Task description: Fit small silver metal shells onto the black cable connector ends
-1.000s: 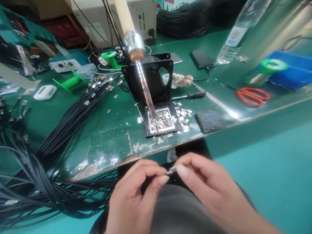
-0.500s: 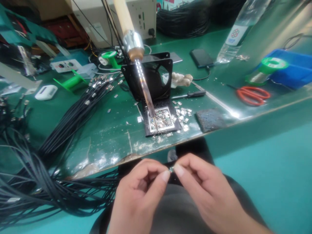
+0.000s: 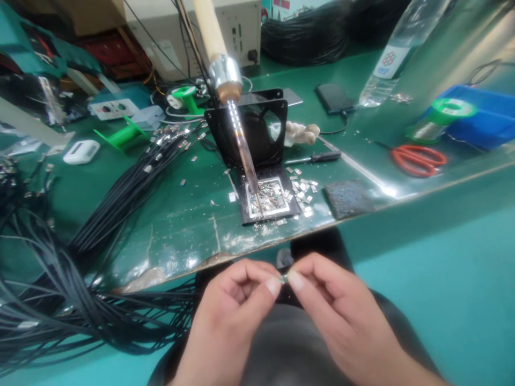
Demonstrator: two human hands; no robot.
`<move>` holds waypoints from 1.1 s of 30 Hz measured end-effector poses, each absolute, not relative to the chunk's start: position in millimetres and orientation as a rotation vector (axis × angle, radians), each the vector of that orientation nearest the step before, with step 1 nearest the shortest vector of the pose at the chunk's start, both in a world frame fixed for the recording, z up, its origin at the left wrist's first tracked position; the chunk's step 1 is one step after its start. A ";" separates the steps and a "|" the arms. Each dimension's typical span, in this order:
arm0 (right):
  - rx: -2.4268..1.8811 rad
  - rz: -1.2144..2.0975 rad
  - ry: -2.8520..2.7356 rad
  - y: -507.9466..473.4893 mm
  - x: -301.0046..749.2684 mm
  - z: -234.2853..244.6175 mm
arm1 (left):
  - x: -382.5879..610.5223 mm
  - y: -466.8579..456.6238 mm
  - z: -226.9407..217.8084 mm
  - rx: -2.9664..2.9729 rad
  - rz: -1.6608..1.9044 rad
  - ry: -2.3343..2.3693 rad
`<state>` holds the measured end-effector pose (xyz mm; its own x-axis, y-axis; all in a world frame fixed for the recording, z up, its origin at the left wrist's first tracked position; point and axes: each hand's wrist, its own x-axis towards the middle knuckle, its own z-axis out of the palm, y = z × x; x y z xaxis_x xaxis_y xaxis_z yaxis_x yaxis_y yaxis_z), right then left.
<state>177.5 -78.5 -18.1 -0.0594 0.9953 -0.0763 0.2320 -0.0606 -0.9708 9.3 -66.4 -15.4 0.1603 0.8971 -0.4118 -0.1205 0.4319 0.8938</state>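
Observation:
In front of my lap, short of the table edge, my left hand (image 3: pixel 241 305) and my right hand (image 3: pixel 333 300) meet fingertip to fingertip. Both are closed in a pinch on one tiny greenish-silver part (image 3: pixel 284 279); most of it is hidden, and it resembles the small connectors on the table. Beyond them a soldering iron (image 3: pixel 243 145) with a wooden handle slants down, its tip over a framed tray (image 3: pixel 250 206) of small metal parts. Several loose connectors (image 3: pixel 303 188) lie to the right of that tray.
A black fan frame (image 3: pixel 215 134) stands behind the tray. Bundled black cables (image 3: pixel 120 198) cover the left side and hang over the edge. Rightward are a screwdriver (image 3: pixel 322 157), a dark pad (image 3: pixel 348 198), red-handled scissors (image 3: pixel 418 159), a solder spool (image 3: pixel 450 110), a blue bin (image 3: pixel 491 115) and a bottle (image 3: pixel 388 64).
The left hand has shifted very slightly, while both hands keep their pinch on the small part. The table scene has slid a little to the right as the view moved.

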 end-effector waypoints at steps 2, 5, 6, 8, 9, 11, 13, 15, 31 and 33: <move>-1.393 1.190 -1.408 -78.3 177.7 -18.5 | 10.9 -64.4 -12.9 0.801 0.872 1.171; -1.387 1.183 -1.412 -77.9 177.9 -18.7 | 12.5 -61.7 -10.7 0.781 0.886 1.164; -1.389 1.179 -1.413 -77.7 178.0 -18.8 | 12.8 -61.0 -10.6 0.776 0.891 1.159; -1.397 1.173 -1.416 -77.5 178.2 -18.9 | 13.3 -59.9 -10.9 0.761 0.897 1.144; -1.402 1.173 -1.418 -77.5 178.4 -19.1 | 13.6 -59.4 -11.2 0.753 0.897 1.136; -1.415 1.173 -1.422 -77.5 178.6 -19.7 | 14.0 -58.7 -11.8 0.735 0.895 1.123; -1.423 1.170 -1.422 -77.7 178.7 -20.3 | 14.3 -58.3 -12.0 0.719 0.893 1.117; -1.423 1.168 -1.417 -77.9 178.6 -20.5 | 14.4 -58.2 -11.8 0.705 0.890 1.112; -1.415 1.176 -1.419 -78.4 178.0 -19.8 | 14.6 -58.9 -13.4 0.643 0.871 1.130; -1.407 1.194 -1.408 -78.5 178.0 -19.6 | 14.9 -58.9 -13.5 0.656 0.875 1.130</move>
<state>178.0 -78.5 -19.6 -0.0637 0.9947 -0.0805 0.2423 -0.0628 -0.9682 14.9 -58.9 -13.5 0.1723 0.8567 -0.4862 -0.2564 0.5156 0.8176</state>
